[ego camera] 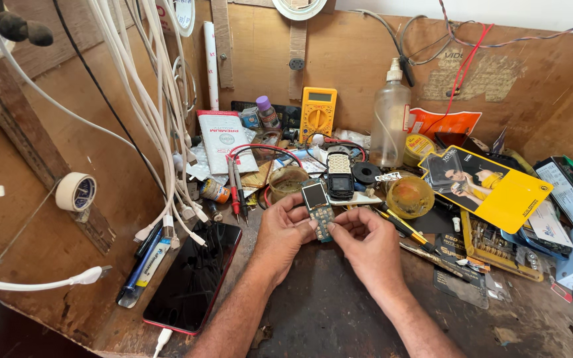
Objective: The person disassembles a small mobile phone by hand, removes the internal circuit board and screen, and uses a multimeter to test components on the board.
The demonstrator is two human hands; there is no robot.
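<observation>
A small phone circuit board with a little screen [318, 209] is held upright between both hands above the wooden bench. My left hand [285, 232] grips its left side, thumb near the screen. My right hand [366, 242] pinches its lower right edge with thumb and fingers. Just behind the board lies a small keypad phone [339, 174] on the bench, beside a black ring-shaped part [367, 172].
A smartphone with a red edge [193, 278] lies charging at the left. White cables [160, 113] hang over it. A yellow multimeter [318, 113], a clear bottle [390, 119], a yellow card [492, 185], an amber bowl [410, 196] and a tape roll [75, 191] crowd the bench.
</observation>
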